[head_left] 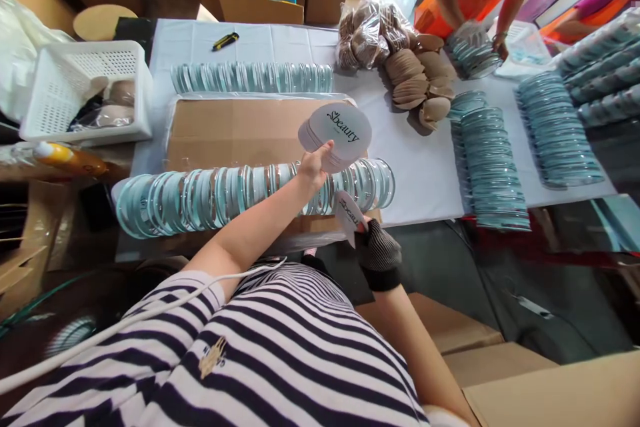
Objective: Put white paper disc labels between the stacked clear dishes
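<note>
My bare left hand (315,163) is closed on a stack of oval printed cards (345,130) lettered "beauty", held above a brown cardboard sheet (230,130). In its fingerless dark glove, my right hand (377,247) pinches a single card (349,217) of the same print, tilted, at the near table edge. Just below my left hand runs a long row of round clear-and-pale-blue packs (225,193) standing on edge; my forearm crosses over it. A second such row (250,77) stands beyond the cardboard.
A white basket (85,50) with bagged beige pieces stands at the left. A yellow-black cutter knife (225,41) lies at the back. Beige molded cups (407,77), some bagged, lie right of centre. More pack rows (493,167) fill the right, where a co-worker's gloved hand (470,37) handles packs.
</note>
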### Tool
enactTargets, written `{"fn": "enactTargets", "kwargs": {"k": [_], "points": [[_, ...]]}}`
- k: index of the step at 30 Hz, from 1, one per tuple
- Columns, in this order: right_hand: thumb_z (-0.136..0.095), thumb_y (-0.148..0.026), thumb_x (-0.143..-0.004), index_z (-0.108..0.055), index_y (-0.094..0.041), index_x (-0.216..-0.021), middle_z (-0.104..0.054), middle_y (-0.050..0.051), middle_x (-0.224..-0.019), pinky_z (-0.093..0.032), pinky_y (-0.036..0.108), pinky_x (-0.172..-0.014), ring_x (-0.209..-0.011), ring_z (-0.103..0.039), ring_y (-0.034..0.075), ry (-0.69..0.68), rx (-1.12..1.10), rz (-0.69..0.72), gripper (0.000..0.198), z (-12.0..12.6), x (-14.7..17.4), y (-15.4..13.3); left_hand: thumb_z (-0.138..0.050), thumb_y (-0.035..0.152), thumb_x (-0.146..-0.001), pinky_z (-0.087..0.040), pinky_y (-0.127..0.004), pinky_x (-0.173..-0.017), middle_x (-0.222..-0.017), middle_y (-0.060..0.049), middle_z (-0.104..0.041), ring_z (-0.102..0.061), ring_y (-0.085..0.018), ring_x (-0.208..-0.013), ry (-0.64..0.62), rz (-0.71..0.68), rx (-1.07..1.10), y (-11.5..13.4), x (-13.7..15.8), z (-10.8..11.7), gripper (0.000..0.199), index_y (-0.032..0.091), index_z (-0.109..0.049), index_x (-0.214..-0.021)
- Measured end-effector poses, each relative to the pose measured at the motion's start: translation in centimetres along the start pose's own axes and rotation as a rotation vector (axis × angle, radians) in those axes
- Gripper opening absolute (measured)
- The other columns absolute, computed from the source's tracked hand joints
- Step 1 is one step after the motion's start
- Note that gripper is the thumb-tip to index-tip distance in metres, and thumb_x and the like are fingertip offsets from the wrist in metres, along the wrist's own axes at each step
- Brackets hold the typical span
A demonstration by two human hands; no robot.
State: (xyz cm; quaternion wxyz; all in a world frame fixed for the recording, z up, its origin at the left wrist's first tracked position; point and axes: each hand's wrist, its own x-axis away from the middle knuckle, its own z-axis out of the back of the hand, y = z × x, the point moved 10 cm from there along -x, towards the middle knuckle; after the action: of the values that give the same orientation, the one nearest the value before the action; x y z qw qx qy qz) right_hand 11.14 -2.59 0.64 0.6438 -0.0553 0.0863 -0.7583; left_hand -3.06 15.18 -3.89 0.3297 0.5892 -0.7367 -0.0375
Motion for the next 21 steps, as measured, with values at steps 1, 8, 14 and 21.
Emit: {"fn": "enactTargets", "kwargs": {"k": [1,8,14,21], "points": [[-0.035,-0.036,-0.099,-0.063,-0.016,-0.117,-0.073,0.011,-0.091,-0.035,0.027,-0.061,-0.073,-0.064,0.018,-0.047,0.018,-0.006,0.039,-1.1,-1.2,-0.8,-0.071,0.008,-0.079,-0.044,-0.041,-0.113,-0.121,-0.008,-0.072,-0.060,-0.025,-0.127,-0.010,-0.003,-0.004,-0.1,0.0,0.0,0.044,0.018,-0.067,-0.122],[-0.039,-0.034,-0.098,-0.058,-0.016,-0.111,-0.072,0.008,-0.090,-0.022,0.027,-0.056,-0.067,-0.060,0.016,-0.277,0.023,-0.061,0.029,-3.0,-4.4,-1.2,-0.069,0.010,-0.082,-0.044,-0.045,-0.113,-0.119,-0.009,-0.073,-0.061,-0.026,-0.125,0.014,0.010,-0.074,0.2,0.8,0.4,0.038,0.017,-0.068,-0.119],[-0.038,-0.029,-0.098,-0.065,-0.014,-0.100,-0.071,0.010,-0.087,-0.033,0.025,-0.062,-0.073,-0.063,0.017,-0.140,-0.024,0.010,0.031,-3.8,-5.7,-1.5,-0.070,0.010,-0.079,-0.045,-0.045,-0.111,-0.116,-0.007,-0.074,-0.064,-0.025,-0.119,-0.026,-0.013,-0.090,0.2,0.8,0.1,0.046,0.020,-0.066,-0.124],[-0.036,-0.034,-0.100,-0.068,-0.012,-0.101,-0.073,0.014,-0.090,-0.039,0.026,-0.069,-0.080,-0.066,0.020,-0.112,-0.051,0.029,0.039,-6.6,-5.4,-1.5,-0.066,0.010,-0.082,-0.046,-0.040,-0.109,-0.113,-0.005,-0.075,-0.065,-0.022,-0.118,-0.068,-0.062,-0.115,0.4,0.7,0.0,0.043,0.020,-0.067,-0.123]]}}
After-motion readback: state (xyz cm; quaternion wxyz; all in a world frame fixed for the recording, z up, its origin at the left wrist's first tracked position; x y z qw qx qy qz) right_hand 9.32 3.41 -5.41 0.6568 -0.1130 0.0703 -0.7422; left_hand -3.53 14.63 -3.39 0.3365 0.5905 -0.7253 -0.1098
